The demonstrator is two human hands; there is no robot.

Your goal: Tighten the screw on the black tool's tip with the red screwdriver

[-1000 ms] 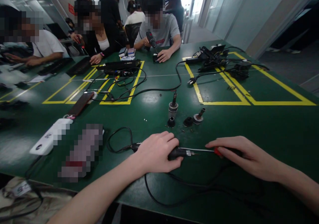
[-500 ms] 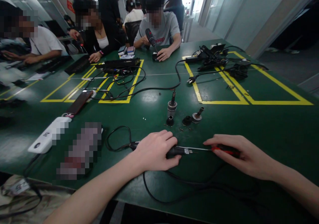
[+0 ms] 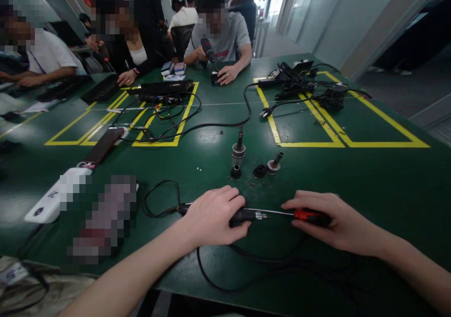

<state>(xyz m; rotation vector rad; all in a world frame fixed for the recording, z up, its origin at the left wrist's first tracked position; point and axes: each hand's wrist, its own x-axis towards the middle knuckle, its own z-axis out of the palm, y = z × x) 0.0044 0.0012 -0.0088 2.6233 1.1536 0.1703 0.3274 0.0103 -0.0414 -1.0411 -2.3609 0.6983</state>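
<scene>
My left hand (image 3: 213,218) is closed around a black, pen-like tool (image 3: 239,217) with a ribbed metal collar and a thin pointed tip facing right. A black cord leaves its rear end. My right hand (image 3: 338,220) holds a screwdriver (image 3: 312,216) by its red-and-black handle, thumb below and fingers above. Its thin metal shaft runs left alongside the black tool to my left hand, where the end is hidden. Beyond my hands stand a metal fitting with a black stem (image 3: 238,149), a second tilted fitting (image 3: 274,165), and two black caps (image 3: 260,171).
Tiny screws or pins (image 3: 252,184) lie near the caps. On the left are a pixelated flat object (image 3: 105,218), a white power strip (image 3: 58,195) and a phone (image 3: 104,145). Cables (image 3: 296,84) pile up at back right. A co-worker's hand (image 3: 228,74) works across the table.
The view has shifted slightly, so the table's things appear further left. My right thumb has moved lower on the screwdriver handle, showing more red. My left hand keeps its grip.
</scene>
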